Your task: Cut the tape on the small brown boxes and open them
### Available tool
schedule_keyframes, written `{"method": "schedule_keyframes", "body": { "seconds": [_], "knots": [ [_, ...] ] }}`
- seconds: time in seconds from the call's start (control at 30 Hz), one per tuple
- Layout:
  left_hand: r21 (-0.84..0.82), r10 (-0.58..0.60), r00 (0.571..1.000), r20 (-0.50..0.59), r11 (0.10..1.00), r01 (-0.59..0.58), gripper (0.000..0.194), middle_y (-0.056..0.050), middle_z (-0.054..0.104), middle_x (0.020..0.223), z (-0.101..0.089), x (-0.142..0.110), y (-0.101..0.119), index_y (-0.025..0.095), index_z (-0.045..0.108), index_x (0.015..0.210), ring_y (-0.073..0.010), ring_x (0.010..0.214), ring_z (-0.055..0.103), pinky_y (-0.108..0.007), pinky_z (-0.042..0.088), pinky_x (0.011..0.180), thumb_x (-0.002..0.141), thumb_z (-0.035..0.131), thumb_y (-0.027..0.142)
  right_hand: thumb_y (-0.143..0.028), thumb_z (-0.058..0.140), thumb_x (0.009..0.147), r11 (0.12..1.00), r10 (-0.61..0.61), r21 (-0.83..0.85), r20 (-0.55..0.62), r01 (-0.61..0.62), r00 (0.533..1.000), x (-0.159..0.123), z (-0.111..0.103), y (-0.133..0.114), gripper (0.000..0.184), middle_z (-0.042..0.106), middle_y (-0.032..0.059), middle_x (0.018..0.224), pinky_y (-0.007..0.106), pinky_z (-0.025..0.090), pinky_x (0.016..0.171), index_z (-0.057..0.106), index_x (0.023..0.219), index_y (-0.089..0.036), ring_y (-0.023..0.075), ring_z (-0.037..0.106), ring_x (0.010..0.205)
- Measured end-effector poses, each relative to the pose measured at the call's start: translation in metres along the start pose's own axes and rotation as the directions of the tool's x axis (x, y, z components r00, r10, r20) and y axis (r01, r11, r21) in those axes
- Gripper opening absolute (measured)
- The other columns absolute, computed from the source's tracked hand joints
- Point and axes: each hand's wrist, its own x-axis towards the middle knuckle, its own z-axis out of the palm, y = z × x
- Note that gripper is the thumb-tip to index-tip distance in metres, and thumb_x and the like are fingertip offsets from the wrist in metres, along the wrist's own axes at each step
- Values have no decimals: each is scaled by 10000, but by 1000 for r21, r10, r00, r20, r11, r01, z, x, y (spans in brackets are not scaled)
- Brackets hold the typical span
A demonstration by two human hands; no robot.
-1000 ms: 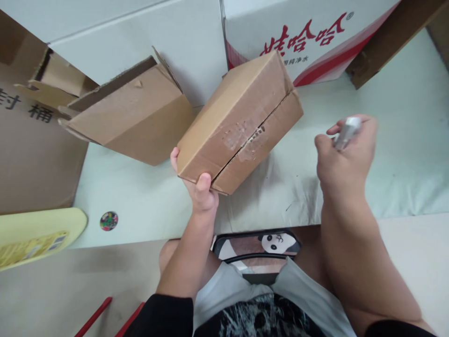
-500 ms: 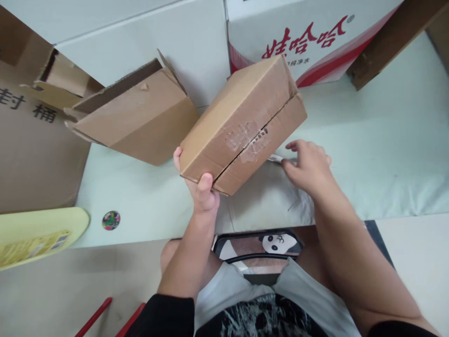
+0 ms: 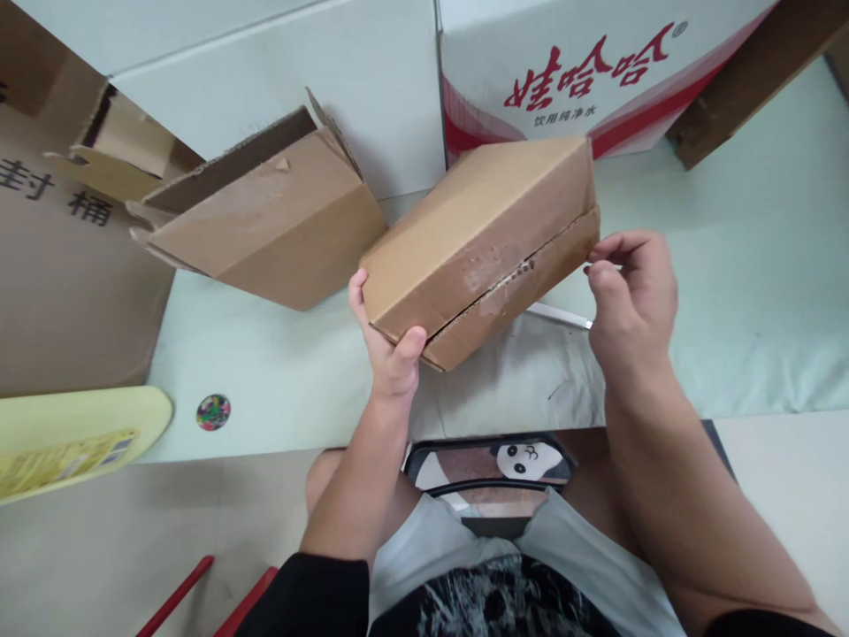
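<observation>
Now right fingers [image 3: 630,242] at the cardboard box [image 3: 487,208], previously apart.

My left fingers [image 3: 359,288] grip one end of a brown, rectangular cardboard box [image 3: 478,208]; my curled right fingers [image 3: 630,242] are at its opposite corner. A slim, whitish bar [image 3: 561,314], partly hidden, lies on the pale green tabletop [image 3: 743,292].

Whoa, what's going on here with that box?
A person is holding a brown cardboard box tilted in their left hand. Their right hand is by the box's right-hand corner; I can't tell if its fingers touch it. A dark seam runs along the side facing the person. A thin, pale tool lies partly behind the box, and an open carton sits to the left.
</observation>
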Motion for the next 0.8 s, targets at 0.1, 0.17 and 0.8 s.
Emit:
{"method": "schedule_keyframes", "body": {
  "seconds": [0.1,0.17,0.8],
  "knots": [
    [78,29,999,40,996,-32,945,-53,509,1411,-4,1,-6,436,416,1442,-305,1283,588,-470,501,1086,659,850,738,-387,548,829,989,-61,-132,10,62,998,2,-3,-3,215,667,90,982,490,510,967,658,926,-229,266,631,1029],
    [133,35,998,58,990,-42,974,-54,499,1413,-6,1,-9,432,398,1446,-314,1297,574,-472,488,1091,647,831,782,-380,549,822,984,-82,-159,-6,80,997,4,-3,-4,217,663,100,977,495,499,994,665,926,-228,266,622,1027],
    [212,29,995,100,976,-50,1085,-69,520,1397,-7,3,-7,413,420,1460,-344,1323,572,-516,487,1126,565,842,857,-302,625,806,990,116,90,-36,-113,993,2,-1,3,287,640,92,1077,396,537,922,574,1080,-237,203,639,991]
  ]
}}
